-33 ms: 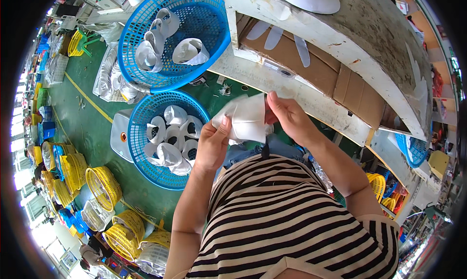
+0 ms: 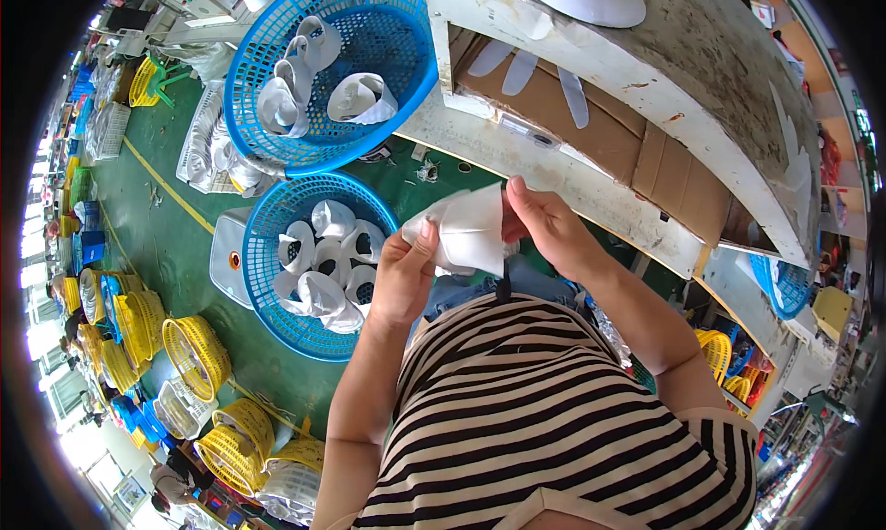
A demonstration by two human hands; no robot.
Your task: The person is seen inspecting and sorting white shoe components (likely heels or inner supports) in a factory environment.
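A white shoe upper [image 2: 469, 230], folded into a tube-like shape, is held in front of my waist. My left hand [image 2: 402, 276] is closed on its left end, with the thumb lying on top of the material. At the right edge of the upper, the curled fingers of my right hand [image 2: 554, 230] grip it; the thumb is raised beside the upper corner, and the fingertips are partly hidden. To the left, a round blue basket [image 2: 256, 281] holds several similar white uppers [image 2: 323, 295].
A larger blue basket [image 2: 242, 114] with several white uppers stands beyond. On the far right is a worn white bench [image 2: 664, 105] with cardboard [image 2: 600, 124] on its shelf. Yellow baskets [image 2: 196, 355] and a white crate [image 2: 205, 147] stand on the green floor [image 2: 185, 244].
The upper, blurred a moment before, now appears sharp with its top edge held more steadily. My right hand has shifted very slightly downward.
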